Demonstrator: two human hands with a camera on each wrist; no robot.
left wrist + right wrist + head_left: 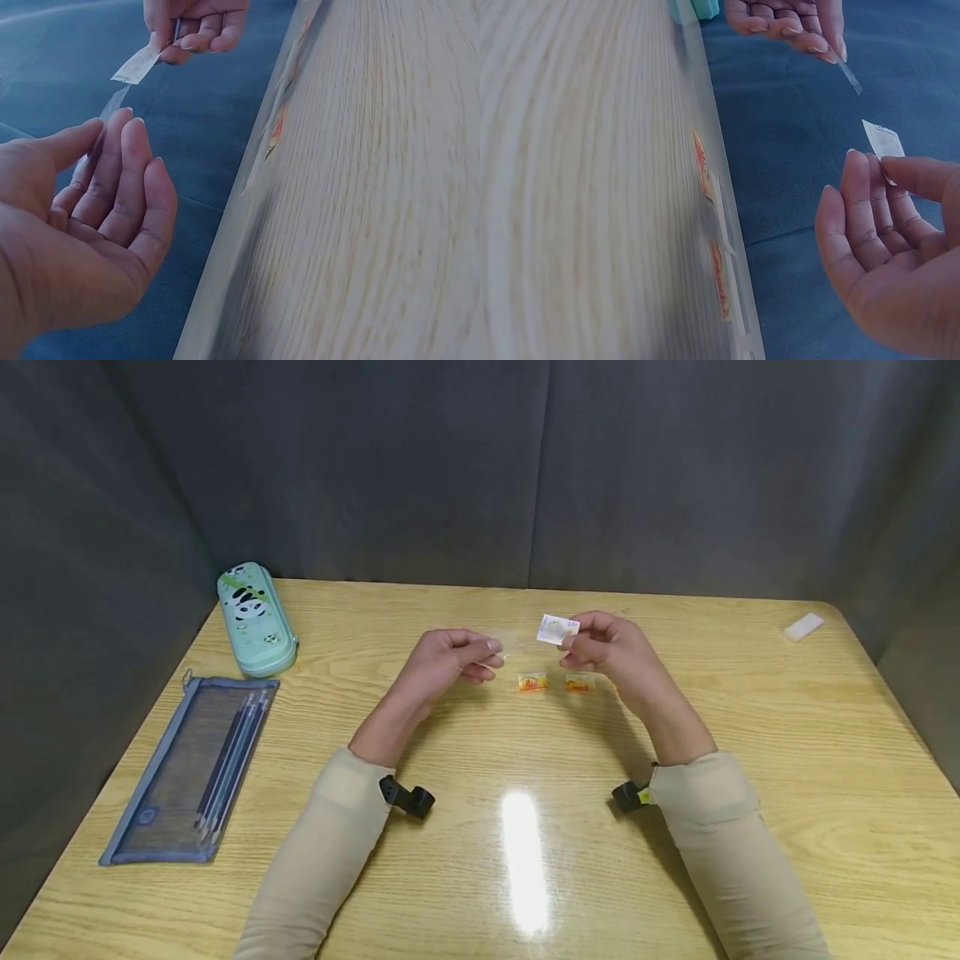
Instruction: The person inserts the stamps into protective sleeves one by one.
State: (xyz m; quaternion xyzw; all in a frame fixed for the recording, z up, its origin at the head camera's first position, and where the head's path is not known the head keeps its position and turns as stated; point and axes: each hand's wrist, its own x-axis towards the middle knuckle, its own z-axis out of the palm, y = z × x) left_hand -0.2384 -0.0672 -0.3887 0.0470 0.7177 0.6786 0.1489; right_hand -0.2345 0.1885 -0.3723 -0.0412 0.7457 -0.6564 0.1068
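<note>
Between thumb and fingers, my left hand pinches a small clear plastic sleeve, which is barely visible from the head. My right hand pinches one edge of a small white stamp with faint printing on it. In the right wrist view, a short gap separates the stamp from the sleeve's free end. Both are held up above the table. Below the hands lie an orange-and-yellow stamp and a similar stamp to its right. A further orange bit shows beside my right wrist, mostly hidden by the hand.
At the back left of the wooden table lies a mint panda pencil case. In front of it is a blue-edged mesh pouch holding several pencils. A small white block lies at the far right. Dark curtains hang behind.
</note>
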